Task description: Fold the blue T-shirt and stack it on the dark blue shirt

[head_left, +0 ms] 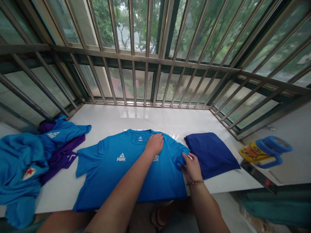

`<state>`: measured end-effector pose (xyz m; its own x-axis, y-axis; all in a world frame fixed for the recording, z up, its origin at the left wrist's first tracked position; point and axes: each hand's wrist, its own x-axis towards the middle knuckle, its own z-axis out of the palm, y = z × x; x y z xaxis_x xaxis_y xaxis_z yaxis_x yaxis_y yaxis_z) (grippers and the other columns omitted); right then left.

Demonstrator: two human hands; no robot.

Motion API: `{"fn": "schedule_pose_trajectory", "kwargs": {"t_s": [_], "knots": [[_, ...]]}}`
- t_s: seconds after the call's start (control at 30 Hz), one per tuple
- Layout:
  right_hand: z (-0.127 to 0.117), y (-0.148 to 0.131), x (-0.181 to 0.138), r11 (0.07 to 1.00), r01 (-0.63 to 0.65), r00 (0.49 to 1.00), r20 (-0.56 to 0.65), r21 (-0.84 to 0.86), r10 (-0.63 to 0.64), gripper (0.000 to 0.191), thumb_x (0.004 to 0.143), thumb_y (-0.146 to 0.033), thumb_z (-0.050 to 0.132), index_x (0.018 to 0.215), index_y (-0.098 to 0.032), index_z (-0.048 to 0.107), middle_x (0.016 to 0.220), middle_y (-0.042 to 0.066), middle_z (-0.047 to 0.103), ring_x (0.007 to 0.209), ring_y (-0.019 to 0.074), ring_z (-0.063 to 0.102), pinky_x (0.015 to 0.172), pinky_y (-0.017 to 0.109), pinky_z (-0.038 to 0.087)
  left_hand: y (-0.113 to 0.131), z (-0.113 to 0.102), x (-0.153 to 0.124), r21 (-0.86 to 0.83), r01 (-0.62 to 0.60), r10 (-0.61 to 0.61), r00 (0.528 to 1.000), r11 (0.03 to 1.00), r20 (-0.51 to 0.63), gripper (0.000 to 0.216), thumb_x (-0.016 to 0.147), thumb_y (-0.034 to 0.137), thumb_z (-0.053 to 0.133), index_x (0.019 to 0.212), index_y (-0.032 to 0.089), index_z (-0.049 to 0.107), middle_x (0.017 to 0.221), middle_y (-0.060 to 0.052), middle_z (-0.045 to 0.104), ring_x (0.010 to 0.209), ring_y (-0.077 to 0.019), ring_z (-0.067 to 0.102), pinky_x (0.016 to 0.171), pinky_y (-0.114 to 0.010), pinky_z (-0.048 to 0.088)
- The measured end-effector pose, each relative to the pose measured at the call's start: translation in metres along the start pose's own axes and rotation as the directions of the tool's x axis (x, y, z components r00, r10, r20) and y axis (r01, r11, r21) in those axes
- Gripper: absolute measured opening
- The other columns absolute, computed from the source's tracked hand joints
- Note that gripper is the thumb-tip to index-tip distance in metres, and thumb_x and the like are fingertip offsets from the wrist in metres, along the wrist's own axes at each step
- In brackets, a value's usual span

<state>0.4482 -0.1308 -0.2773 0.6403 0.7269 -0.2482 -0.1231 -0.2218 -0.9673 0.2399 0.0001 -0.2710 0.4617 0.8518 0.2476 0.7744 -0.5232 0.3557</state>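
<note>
A blue T-shirt (pixel 104 174) with a white PEAK logo lies spread face up on the white ledge, its collar away from me and its lower end at the front edge. My left hand (pixel 155 143) rests flat on the chest near the shoulder, fingers stretched out and partly covering a small badge. At the sleeve on the right, my right hand (pixel 193 166) pinches the cloth near the cuff between thumb and fingers. That sleeve looks bunched, while the opposite one lies flat.
A folded dark blue garment (pixel 211 155) lies right of the shirt. Loose blue clothing (pixel 19 161) and a purple garment (pixel 60 155) are heaped at left. A yellow and blue jug (pixel 257 152) stands far right beside a dark flat object (pixel 259 176). Metal window bars (pixel 145 60) enclose the ledge (pixel 150 116).
</note>
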Motion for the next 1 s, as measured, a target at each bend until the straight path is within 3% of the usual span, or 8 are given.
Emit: {"fn": "schedule_pose_trajectory", "kwargs": {"t_s": [0.13,0.23,0.33,0.43,0.53,0.77,0.87,1.0], "knots": [[0.005,-0.020,-0.007,0.922,0.324,0.939,-0.047,-0.213,-0.341,0.052,0.079,-0.055,0.080,0.114,-0.024,0.056,0.093,0.003,0.071,0.083,0.0229,0.071,0.077,0.038,0.060,-0.003,-0.001,0.002,-0.044,0.034,-0.032,0.998,0.998,0.050,0.047,0.110,0.027,0.045,0.152,0.022,0.066,0.166,-0.009,0.058,0.155,-0.0254,0.052,0.133,-0.049,0.036],[0.010,-0.034,-0.027,0.542,0.734,0.671,0.313,-0.409,-0.672,0.019,0.097,-0.035,0.065,0.112,-0.024,0.062,0.107,0.008,0.073,0.109,0.0275,0.071,0.103,0.049,0.056,-0.006,-0.002,0.004,-0.081,0.055,-0.049,0.996,0.995,0.079,0.048,0.108,0.027,0.046,0.153,0.028,0.064,0.170,-0.005,0.054,0.160,-0.0254,0.046,0.137,-0.053,0.027],[0.018,-0.037,-0.051,0.161,0.953,0.303,0.815,-0.257,-0.494,0.023,0.098,-0.011,0.054,0.109,-0.026,0.066,0.107,0.005,0.075,0.119,0.0257,0.069,0.123,0.056,0.042,-0.009,-0.003,0.007,-0.148,0.083,-0.064,0.990,0.985,0.127,0.048,0.107,0.024,0.046,0.150,0.029,0.066,0.171,-0.004,0.053,0.161,-0.0256,0.045,0.138,-0.056,0.022],[0.019,-0.032,-0.068,0.076,0.984,0.175,0.938,-0.159,-0.299,0.029,0.095,-0.005,0.057,0.112,-0.026,0.068,0.113,0.005,0.075,0.114,0.0243,0.070,0.124,0.054,0.043,-0.011,-0.003,0.011,-0.197,0.098,-0.072,0.988,0.975,0.135,0.048,0.109,0.023,0.043,0.150,0.027,0.066,0.170,-0.006,0.053,0.161,-0.0246,0.046,0.138,-0.055,0.022],[0.004,-0.027,-0.072,0.110,0.979,0.200,0.913,-0.171,-0.356,0.025,0.099,-0.016,0.064,0.123,-0.025,0.067,0.130,0.009,0.073,0.122,0.0279,0.067,0.117,0.051,0.051,-0.012,-0.002,0.013,-0.242,0.122,-0.098,0.989,0.963,0.109,0.048,0.110,0.023,0.040,0.153,0.025,0.062,0.167,-0.009,0.057,0.160,-0.0243,0.047,0.138,-0.055,0.022],[-0.048,-0.009,-0.056,0.220,0.879,0.472,0.711,-0.423,-0.521,0.035,0.099,-0.013,0.054,0.130,-0.023,0.067,0.128,0.013,0.073,0.121,0.0296,0.068,0.105,0.048,0.057,-0.024,-0.006,0.016,-0.414,0.152,-0.151,0.988,0.898,0.035,0.042,0.114,0.031,0.038,0.149,0.025,0.061,0.150,-0.009,0.072,0.143,-0.0224,0.064,0.130,-0.048,0.041],[-0.051,0.000,-0.052,0.238,0.844,0.533,0.699,-0.481,-0.477,0.036,0.098,-0.019,0.058,0.133,-0.023,0.067,0.129,0.013,0.073,0.120,0.0310,0.068,0.103,0.048,0.057,-0.028,-0.010,0.014,-0.459,0.122,-0.133,0.991,0.880,0.007,0.039,0.110,0.028,0.046,0.144,0.024,0.064,0.144,-0.010,0.074,0.136,-0.0226,0.068,0.121,-0.042,0.052],[-0.042,0.006,-0.048,0.279,0.792,0.607,0.651,-0.543,-0.456,0.020,0.105,-0.029,0.060,0.121,-0.023,0.071,0.116,0.011,0.076,0.111,0.0304,0.071,0.098,0.045,0.056,-0.024,-0.012,0.010,-0.437,0.044,-0.040,0.999,0.898,0.018,0.032,0.098,0.025,0.065,0.128,0.027,0.076,0.141,-0.007,0.075,0.137,-0.0266,0.066,0.129,-0.050,0.042]]}}
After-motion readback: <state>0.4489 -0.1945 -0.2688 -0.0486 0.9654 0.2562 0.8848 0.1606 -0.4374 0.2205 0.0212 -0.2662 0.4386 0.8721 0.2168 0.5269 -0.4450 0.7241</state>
